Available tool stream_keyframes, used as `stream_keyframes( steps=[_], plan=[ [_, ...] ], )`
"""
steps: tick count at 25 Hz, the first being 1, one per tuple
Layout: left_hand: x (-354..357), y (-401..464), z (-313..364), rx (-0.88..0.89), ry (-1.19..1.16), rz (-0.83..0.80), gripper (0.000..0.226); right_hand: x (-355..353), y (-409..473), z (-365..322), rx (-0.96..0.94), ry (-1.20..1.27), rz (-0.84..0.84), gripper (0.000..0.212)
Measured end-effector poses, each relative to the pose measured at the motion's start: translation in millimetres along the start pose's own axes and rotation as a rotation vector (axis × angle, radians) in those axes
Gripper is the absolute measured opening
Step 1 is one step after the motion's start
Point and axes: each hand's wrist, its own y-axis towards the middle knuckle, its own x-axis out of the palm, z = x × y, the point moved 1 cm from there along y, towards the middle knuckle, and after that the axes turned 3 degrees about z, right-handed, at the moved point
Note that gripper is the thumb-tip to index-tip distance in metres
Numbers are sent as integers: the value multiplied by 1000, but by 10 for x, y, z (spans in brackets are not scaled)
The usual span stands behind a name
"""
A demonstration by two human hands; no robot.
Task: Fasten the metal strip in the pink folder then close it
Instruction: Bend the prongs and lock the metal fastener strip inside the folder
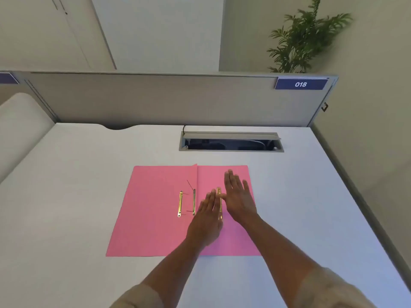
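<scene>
On the tabletop's middle the pink folder is lying open, its metal strip running near-to-far between flat, open, empty left hand and right hand, below a sign reading "018".

Bare hands, pale beige sleeves pushed up

Head-worn view, looking forward and down, desk close
</scene>
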Motion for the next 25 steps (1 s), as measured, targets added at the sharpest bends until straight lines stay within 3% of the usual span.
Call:
stream_keyframes(
  steps=[9,18,25],
  plan=[
    [295,-24,-108,-47,-24,-105,68,234,71,19,-2,82,-177,64],
    [386,-43,-131,-66,-5,-100,62,223,372,47,-34,-14,-152,47],
    [391,31,-152,-77,0,-47,54,215,437,56,16,113,-124,40]
  ],
)
